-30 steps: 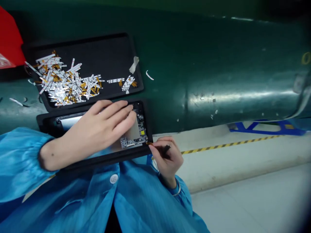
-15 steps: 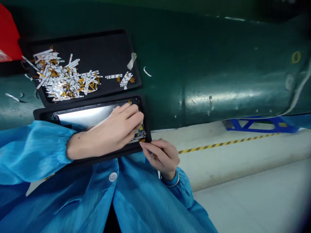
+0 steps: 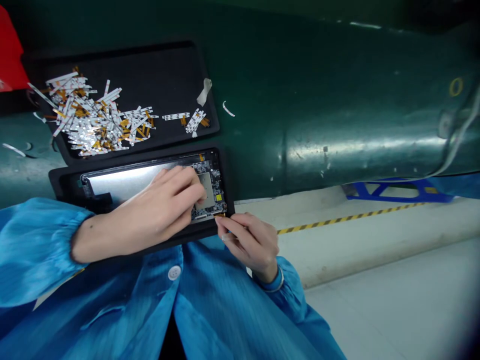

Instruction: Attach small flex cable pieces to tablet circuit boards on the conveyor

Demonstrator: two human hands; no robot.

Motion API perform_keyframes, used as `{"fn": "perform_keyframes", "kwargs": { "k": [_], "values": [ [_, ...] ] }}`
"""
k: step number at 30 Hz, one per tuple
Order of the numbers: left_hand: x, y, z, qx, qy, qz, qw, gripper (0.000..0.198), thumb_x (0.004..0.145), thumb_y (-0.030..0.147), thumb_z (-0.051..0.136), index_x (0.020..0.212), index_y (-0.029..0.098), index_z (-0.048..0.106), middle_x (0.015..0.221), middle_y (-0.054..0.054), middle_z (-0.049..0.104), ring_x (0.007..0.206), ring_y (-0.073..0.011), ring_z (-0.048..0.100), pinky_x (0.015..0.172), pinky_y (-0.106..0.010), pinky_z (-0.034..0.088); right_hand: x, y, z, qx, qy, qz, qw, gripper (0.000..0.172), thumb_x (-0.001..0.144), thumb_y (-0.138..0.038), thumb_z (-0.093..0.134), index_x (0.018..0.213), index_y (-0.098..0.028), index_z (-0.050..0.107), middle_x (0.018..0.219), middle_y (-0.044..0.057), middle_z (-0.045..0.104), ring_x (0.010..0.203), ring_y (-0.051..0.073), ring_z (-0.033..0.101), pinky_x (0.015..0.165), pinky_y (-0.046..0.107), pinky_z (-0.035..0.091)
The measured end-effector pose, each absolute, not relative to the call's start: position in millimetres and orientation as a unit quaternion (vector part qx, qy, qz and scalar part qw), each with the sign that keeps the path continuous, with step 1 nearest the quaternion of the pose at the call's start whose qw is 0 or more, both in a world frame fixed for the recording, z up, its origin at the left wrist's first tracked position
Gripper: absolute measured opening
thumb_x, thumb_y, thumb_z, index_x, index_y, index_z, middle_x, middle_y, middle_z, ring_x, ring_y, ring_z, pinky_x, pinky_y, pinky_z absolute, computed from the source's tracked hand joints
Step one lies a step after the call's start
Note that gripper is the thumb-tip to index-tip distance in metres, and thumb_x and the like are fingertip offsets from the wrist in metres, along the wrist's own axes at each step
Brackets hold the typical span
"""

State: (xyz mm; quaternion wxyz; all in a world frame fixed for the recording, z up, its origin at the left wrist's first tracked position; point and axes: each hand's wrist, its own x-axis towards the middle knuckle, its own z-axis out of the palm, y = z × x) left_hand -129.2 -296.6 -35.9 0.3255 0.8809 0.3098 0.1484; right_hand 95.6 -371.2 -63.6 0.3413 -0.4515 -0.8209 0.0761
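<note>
An opened tablet (image 3: pixel 112 182) lies in a black foam tray (image 3: pixel 60 176), its metal plate and circuit board (image 3: pixel 218 185) exposed. My left hand (image 3: pixel 165 202) rests over the tablet, fingers curled and close together above the board. Its fingertips and thumb are partly hidden, so anything in them does not show. At the board's lower right corner, my right hand (image 3: pixel 249 242) pinches a small flex cable (image 3: pixel 220 216). The cable's orange end touches the corner, and a pale strip shows between the fingers.
Behind the tablet, a second black tray (image 3: pixel 157 65) holds a heap of white and orange flex cables (image 3: pixel 90 120). Near its right edge lies a crumpled pale strip (image 3: pixel 204 92). A red object (image 3: pixel 9 50) stands at far left on the green table mat (image 3: pixel 300 100).
My left hand has drawn back leftward across the tablet, uncovering more of the circuit board. My right hand stays at the corner, still pinching the flex cable.
</note>
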Motion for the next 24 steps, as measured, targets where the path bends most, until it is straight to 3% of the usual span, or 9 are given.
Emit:
{"fn": "perform_keyframes", "kwargs": {
  "k": [9,16,21,24],
  "values": [
    [-132,-300,-44,0.91,0.239,0.143,0.308,0.031,0.097,0.009,0.045,0.123,0.011,0.061,0.116,-0.012,0.059,0.105,-0.0267,0.053,0.087,-0.041,0.043,98,-363,-52,-0.443,-0.852,0.105,0.26,0.012,0.095,-0.008,0.06,0.101,-0.017,0.065,0.085,0.003,0.071,0.069,0.014,0.065,0.062,0.026,0.052],
    [-134,-298,-46,0.913,0.206,0.154,0.317,0.033,0.096,0.008,0.046,0.125,0.014,0.06,0.12,-0.009,0.061,0.105,-0.0246,0.052,0.088,-0.039,0.039,100,-359,-47,-0.445,-0.843,0.17,0.25,0.008,0.096,-0.008,0.061,0.101,-0.013,0.064,0.088,0.005,0.068,0.075,0.013,0.064,0.063,0.024,0.049],
    [-135,-298,-49,0.925,0.194,0.147,0.29,0.03,0.101,0.016,0.043,0.123,0.017,0.063,0.12,-0.009,0.059,0.105,-0.0242,0.051,0.084,-0.039,0.037,104,-350,-52,-0.476,-0.757,0.332,0.299,0.022,0.094,-0.01,0.065,0.08,-0.02,0.051,0.084,-0.001,0.054,0.07,0.01,0.056,0.056,0.021,0.044],
    [-134,-297,-48,0.946,0.187,0.121,0.236,0.028,0.104,0.022,0.042,0.119,0.021,0.066,0.117,-0.008,0.059,0.1,-0.0245,0.051,0.079,-0.039,0.037,109,-341,-56,-0.5,-0.717,0.385,0.297,0.033,0.092,-0.022,0.072,0.075,-0.02,0.043,0.083,-0.001,0.044,0.063,0.009,0.048,0.052,0.023,0.041]
  ]
}}
